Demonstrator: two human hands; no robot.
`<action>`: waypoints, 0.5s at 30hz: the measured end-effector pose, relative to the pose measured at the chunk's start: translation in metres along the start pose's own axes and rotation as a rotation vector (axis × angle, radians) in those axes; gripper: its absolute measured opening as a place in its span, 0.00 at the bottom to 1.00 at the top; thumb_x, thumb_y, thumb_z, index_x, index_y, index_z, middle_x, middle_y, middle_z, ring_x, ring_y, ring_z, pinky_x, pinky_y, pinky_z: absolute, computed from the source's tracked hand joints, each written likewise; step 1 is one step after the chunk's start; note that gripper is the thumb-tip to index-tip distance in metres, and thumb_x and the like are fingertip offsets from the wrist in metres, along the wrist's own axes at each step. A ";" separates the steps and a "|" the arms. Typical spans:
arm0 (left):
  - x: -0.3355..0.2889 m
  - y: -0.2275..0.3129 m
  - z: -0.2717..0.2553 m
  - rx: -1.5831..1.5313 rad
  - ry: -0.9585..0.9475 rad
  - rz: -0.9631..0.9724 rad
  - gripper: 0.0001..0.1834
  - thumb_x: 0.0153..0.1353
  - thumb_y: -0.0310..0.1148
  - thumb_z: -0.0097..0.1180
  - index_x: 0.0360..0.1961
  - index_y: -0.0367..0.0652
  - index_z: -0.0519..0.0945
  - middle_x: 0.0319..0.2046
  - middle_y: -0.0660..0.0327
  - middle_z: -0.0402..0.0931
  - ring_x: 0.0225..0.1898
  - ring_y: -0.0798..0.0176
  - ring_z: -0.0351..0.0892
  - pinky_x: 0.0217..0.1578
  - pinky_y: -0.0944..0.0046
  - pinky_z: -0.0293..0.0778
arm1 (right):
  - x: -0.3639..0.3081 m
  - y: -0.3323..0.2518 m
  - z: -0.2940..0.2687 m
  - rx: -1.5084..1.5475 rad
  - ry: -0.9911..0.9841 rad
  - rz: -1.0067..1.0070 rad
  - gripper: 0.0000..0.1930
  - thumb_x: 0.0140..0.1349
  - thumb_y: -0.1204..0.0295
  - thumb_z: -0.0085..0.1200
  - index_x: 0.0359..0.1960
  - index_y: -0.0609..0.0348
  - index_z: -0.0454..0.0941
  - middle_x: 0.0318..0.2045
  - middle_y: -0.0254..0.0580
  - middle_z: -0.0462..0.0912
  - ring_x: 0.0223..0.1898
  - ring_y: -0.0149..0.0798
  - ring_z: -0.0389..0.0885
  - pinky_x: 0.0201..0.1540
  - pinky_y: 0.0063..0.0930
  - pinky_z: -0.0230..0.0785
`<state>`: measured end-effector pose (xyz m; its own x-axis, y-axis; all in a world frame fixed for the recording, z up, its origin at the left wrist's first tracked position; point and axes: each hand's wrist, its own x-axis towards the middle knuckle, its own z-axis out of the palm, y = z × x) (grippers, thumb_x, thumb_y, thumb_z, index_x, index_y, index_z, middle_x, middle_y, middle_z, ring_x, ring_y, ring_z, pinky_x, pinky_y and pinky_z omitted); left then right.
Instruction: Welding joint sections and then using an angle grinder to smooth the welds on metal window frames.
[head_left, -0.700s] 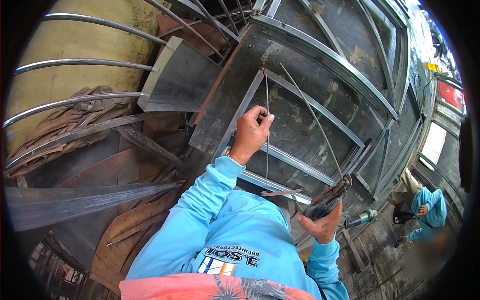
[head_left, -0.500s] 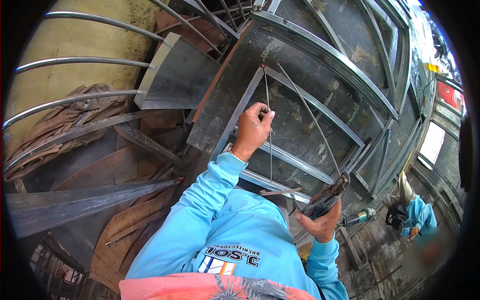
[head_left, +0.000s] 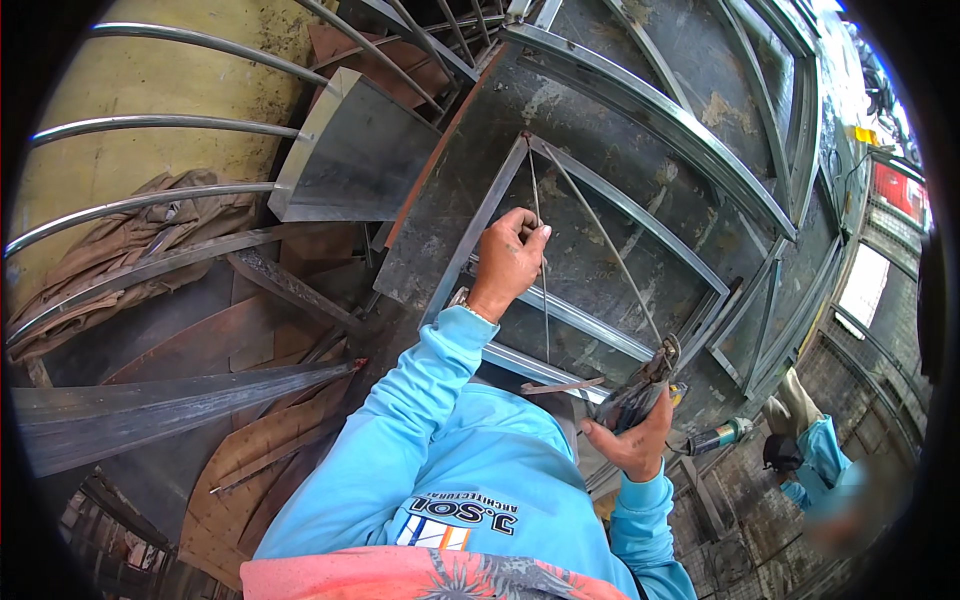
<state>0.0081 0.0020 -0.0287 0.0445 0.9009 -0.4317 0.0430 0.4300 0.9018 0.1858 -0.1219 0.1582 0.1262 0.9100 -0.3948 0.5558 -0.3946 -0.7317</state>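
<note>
My left hand (head_left: 508,262) is closed in a pinch on a thin metal rod (head_left: 547,310), whose far end reaches the corner of a grey metal frame (head_left: 640,205). The fingers of my right hand (head_left: 640,435) wrap round a worn, dark welding electrode holder (head_left: 640,392). A long welding electrode (head_left: 605,235) slants from its jaws to the same frame corner. Both tips lie close together there; I cannot tell whether they touch each other or the metal. The frame lies on a dark, scuffed metal worktop (head_left: 420,250).
An angle grinder (head_left: 718,437) lies right of my right hand. A flat strip (head_left: 562,386) lies near my body. Bigger steel frames (head_left: 660,95) stretch across the far side. Curved tubes (head_left: 170,122) and brown cloth (head_left: 150,240) are at left. Another person (head_left: 825,470) bends at right.
My right hand has moved slightly left and down with the holder, bringing the electrode tip leftward to the frame corner. My left hand has barely moved. The other person has shifted downward.
</note>
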 end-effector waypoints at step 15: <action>0.001 -0.001 0.003 -0.104 -0.024 -0.084 0.07 0.65 0.28 0.57 0.34 0.34 0.76 0.21 0.62 0.75 0.20 0.70 0.80 0.16 0.71 0.76 | 0.009 -0.011 0.017 0.092 -0.027 0.118 0.35 0.38 0.63 0.76 0.44 0.64 0.67 0.25 0.36 0.81 0.21 0.25 0.76 0.22 0.17 0.67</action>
<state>0.0111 0.0018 -0.0302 0.0691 0.8603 -0.5051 -0.0564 0.5089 0.8590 0.1669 -0.1113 0.1536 0.1637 0.8533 -0.4951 0.4609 -0.5099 -0.7264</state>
